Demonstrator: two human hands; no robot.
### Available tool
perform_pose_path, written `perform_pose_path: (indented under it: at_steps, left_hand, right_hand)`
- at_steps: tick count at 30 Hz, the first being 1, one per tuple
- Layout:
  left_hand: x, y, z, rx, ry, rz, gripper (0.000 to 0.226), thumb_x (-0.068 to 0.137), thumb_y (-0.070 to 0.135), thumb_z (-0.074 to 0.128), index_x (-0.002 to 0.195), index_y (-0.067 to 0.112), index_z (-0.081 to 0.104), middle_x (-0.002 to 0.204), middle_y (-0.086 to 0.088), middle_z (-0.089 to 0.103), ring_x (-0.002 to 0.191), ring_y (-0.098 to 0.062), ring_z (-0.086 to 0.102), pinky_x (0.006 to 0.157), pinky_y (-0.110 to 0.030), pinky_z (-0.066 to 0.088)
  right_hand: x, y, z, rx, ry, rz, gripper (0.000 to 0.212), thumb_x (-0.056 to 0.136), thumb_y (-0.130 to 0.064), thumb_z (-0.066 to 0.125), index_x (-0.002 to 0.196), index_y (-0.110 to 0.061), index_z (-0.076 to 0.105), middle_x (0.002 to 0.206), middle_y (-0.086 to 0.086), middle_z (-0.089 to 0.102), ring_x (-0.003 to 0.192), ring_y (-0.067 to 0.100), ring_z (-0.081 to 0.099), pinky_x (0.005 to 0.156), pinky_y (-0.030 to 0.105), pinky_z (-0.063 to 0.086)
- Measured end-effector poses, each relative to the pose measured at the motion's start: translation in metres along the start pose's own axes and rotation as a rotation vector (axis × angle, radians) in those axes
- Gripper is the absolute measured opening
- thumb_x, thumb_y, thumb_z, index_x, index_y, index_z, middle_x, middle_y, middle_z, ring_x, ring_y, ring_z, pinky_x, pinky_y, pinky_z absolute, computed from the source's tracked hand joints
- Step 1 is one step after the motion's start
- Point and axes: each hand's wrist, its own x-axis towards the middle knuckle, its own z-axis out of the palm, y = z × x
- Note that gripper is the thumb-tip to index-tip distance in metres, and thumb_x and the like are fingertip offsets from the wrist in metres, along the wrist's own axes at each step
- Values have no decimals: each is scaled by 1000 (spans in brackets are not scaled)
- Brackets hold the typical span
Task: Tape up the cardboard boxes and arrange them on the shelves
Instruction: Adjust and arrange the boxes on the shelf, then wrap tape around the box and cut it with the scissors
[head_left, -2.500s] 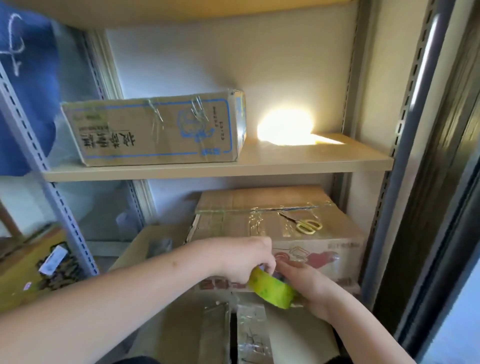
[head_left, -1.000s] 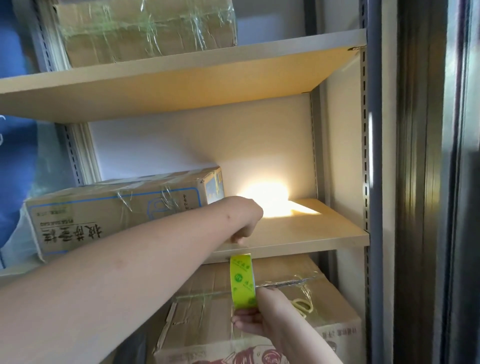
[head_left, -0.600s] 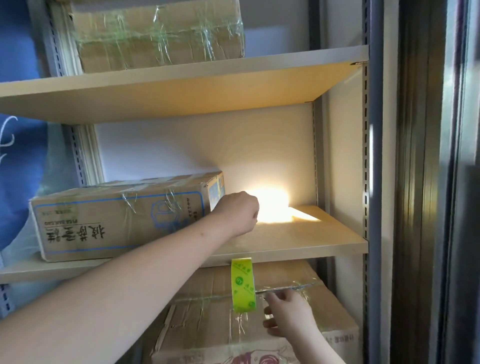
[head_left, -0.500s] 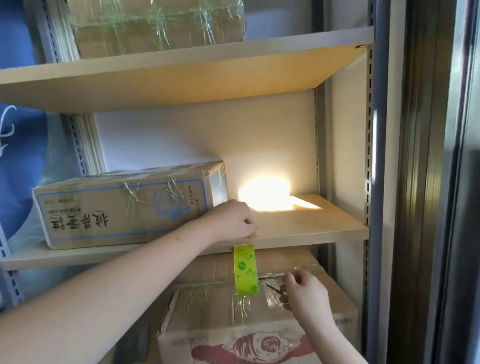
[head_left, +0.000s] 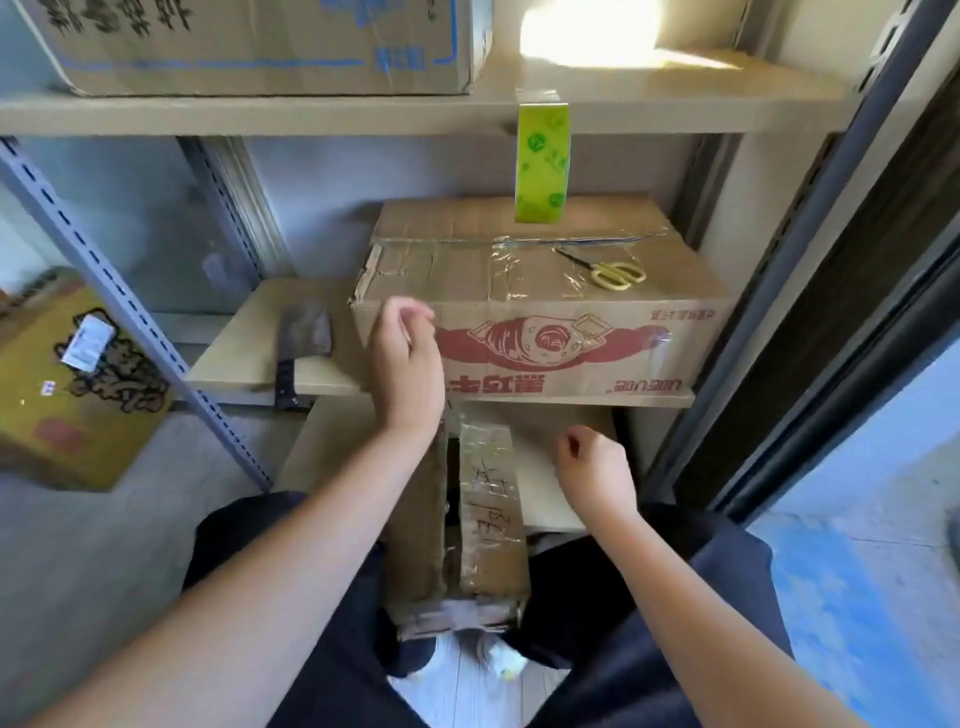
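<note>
Head view: we look down on our two bare hands in front of a set of shelves (head_left: 415, 117). Our left hand (head_left: 408, 364) hangs before the front face of the large box (head_left: 540, 312) printed in red, its fingers loosely curled and holding nothing. Our right hand (head_left: 595, 473) sits lower, near the lower box (head_left: 467, 519) between our knees, fingers likewise loosely curled round nothing. That lower box has a dark open gap along its top seam, with crinkled clear tape beside the gap. The roll of green tape (head_left: 541, 156) hangs from the front edge of the upper shelf, above the large box. A pair of yellow-handled scissors (head_left: 605, 267) lies on top of the large box, toward its right. A cleaver (head_left: 301, 348) lies on the middle shelf just left of the large box. A blue-printed box (head_left: 260, 47) stands on the upper shelf, left of the tape
</note>
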Motion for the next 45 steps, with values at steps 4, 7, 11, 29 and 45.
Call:
perform_pose_path:
  at_steps: [4, 7, 11, 29, 45]
  left_hand:
    - [-96, -109, -2, 262, -414, -518, 21, 99, 15, 47, 106, 15, 67, 97, 0, 71, 89, -19, 66, 82, -33, 54]
    - [-127, -144, 6, 424, -530, -661, 33, 102, 15, 44, 131, 6, 57, 128, -10, 63, 112, -27, 61, 89, -28, 48]
    - [-153, -177, 22, 453, -607, -864, 27, 97, 18, 52, 117, 3, 62, 110, -15, 67, 106, -33, 63, 88, -36, 51]
    - [-203, -209, 57, 484, -696, -523, 41, 93, 13, 56, 134, 17, 56, 135, 3, 53, 128, -16, 45, 108, -21, 31]
    - [-171, -241, 112, 527, -708, -759, 56, 85, 63, 58, 112, 13, 59, 102, -6, 68, 98, -27, 64, 74, -31, 47]
  right_hand:
    - [-14, 46, 55, -142, -295, 55, 24, 95, -11, 48, 102, -10, 72, 101, 9, 72, 90, 27, 65, 73, 29, 49]
    - [-17, 60, 81, -174, -400, 82, 28, 96, -8, 47, 111, -8, 70, 111, 13, 69, 100, 31, 64, 83, 33, 51]
    - [-6, 63, 107, -187, -467, 141, 30, 99, -13, 44, 114, -5, 68, 117, 16, 67, 107, 32, 61, 88, 33, 48]
    - [48, 141, 100, 137, -344, 818, 54, 81, -35, 78, 123, -6, 59, 114, 12, 64, 105, 31, 61, 95, 41, 50]
    - [32, 180, 136, 9, -659, 793, 62, 103, -49, 31, 151, -10, 28, 149, 16, 42, 134, 32, 43, 111, 37, 35]
